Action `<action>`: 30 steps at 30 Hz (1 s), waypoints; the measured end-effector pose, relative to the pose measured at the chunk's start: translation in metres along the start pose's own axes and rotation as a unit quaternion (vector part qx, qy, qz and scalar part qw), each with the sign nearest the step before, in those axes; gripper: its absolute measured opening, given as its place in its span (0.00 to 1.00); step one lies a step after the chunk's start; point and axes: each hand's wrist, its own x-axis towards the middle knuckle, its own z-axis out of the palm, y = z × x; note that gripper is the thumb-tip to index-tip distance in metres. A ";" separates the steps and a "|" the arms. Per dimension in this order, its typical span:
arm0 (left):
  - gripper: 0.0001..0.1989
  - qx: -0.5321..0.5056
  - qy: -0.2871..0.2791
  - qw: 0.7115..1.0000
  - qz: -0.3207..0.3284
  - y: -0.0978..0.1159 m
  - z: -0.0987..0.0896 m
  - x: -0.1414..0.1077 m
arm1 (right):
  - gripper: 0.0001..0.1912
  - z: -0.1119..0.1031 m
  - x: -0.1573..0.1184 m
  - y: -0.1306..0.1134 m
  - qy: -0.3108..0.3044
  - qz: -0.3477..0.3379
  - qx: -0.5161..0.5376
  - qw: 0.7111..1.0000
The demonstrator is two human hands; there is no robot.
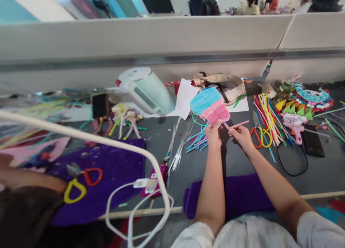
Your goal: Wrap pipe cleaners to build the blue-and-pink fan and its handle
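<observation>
A rounded blue-and-pink pipe-cleaner piece is held up over the dark table. My left hand is closed on its lower pink edge, thumb on top. Just to the right, my right hand pinches a pink pipe cleaner, whose inner end meets the bottom of the piece. Below and left of my left hand lies a loose bunch of blue and purple pipe cleaners. Scissors with red and yellow handles lie right of my right hand.
A bundle of colourful pipe cleaners, a pink glue gun and a black phone are at right. A pale green appliance leans behind. A white lamp arm crosses the left, near another person's arm.
</observation>
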 end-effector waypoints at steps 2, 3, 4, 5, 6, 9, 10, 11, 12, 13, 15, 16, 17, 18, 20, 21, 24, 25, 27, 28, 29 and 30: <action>0.14 0.011 0.033 0.999 0.010 -0.002 -0.002 0.002 | 0.14 -0.001 -0.003 -0.002 0.062 -0.105 -0.138 0.983; 0.14 0.013 0.046 0.999 0.012 -0.003 -0.003 0.003 | 0.13 -0.002 -0.005 -0.003 0.090 -0.152 -0.205 0.963; 0.14 0.013 0.058 0.998 0.014 -0.004 -0.004 0.003 | 0.11 -0.003 -0.008 -0.005 0.109 -0.194 -0.265 0.938; 0.14 0.012 0.067 0.998 0.016 -0.005 -0.005 0.004 | 0.10 -0.004 -0.010 -0.006 0.121 -0.231 -0.315 0.913; 0.15 0.009 0.074 0.997 0.018 -0.006 -0.005 0.004 | 0.10 -0.005 -0.012 -0.007 0.122 -0.263 -0.356 0.888; 0.15 0.011 0.082 0.996 0.024 -0.010 -0.005 0.003 | 0.10 -0.004 -0.015 -0.007 0.096 -0.316 -0.435 0.838; 0.15 0.018 0.080 0.996 0.027 -0.011 -0.004 0.003 | 0.11 -0.003 -0.015 -0.005 0.088 -0.321 -0.450 0.828; 0.16 0.026 0.078 0.996 0.030 -0.012 -0.004 0.002 | 0.12 -0.003 -0.016 -0.004 0.082 -0.323 -0.461 0.822; 0.16 0.035 0.076 0.996 0.034 -0.014 -0.003 0.000 | 0.13 -0.002 -0.015 -0.002 0.076 -0.322 -0.468 0.820; 0.16 0.045 0.074 0.996 0.035 -0.015 -0.003 -0.001 | 0.13 -0.002 -0.015 0.000 0.072 -0.319 -0.471 0.819; 0.16 0.063 0.069 0.995 0.034 -0.016 -0.002 -0.004 | 0.13 -0.002 -0.014 0.003 0.066 -0.308 -0.469 0.825; 0.16 0.069 0.066 0.995 0.033 -0.017 -0.001 -0.005 | 0.13 -0.002 -0.014 0.004 0.065 -0.300 -0.465 0.830; 0.16 0.070 0.063 0.995 0.032 -0.017 -0.001 -0.007 | 0.13 -0.003 -0.013 0.005 0.065 -0.292 -0.459 0.836; 0.16 0.068 0.059 0.995 0.030 -0.017 0.000 -0.008 | 0.12 -0.003 -0.013 0.006 0.066 -0.284 -0.452 0.843; 0.16 0.059 0.046 0.997 0.023 -0.015 0.001 -0.010 | 0.12 -0.003 -0.012 0.006 0.072 -0.270 -0.432 0.857; 0.16 0.056 0.039 0.998 0.020 -0.015 0.001 -0.010 | 0.11 -0.003 -0.012 0.006 0.075 -0.263 -0.420 0.865; 0.15 0.054 0.018 0.998 0.013 -0.013 0.001 -0.008 | 0.10 -0.002 -0.011 0.006 0.085 -0.231 -0.364 0.898; 0.15 0.054 0.011 0.998 0.011 -0.012 0.000 -0.007 | 0.09 -0.002 -0.010 0.006 0.086 -0.213 -0.336 0.913; 0.14 0.051 -0.004 0.999 0.005 -0.010 -0.002 -0.004 | 0.08 -0.002 -0.009 0.005 0.078 -0.174 -0.266 0.945; 0.14 0.050 -0.012 0.999 0.002 -0.010 -0.004 -0.003 | 0.08 -0.002 -0.008 0.005 0.069 -0.154 -0.225 0.960; 0.14 0.049 -0.021 0.999 -0.001 -0.009 -0.005 -0.001 | 0.08 -0.003 -0.007 0.004 0.055 -0.131 -0.181 0.973; 0.13 0.049 -0.031 0.998 -0.004 -0.009 -0.007 0.000 | 0.08 -0.004 -0.006 0.004 0.035 -0.105 -0.134 0.985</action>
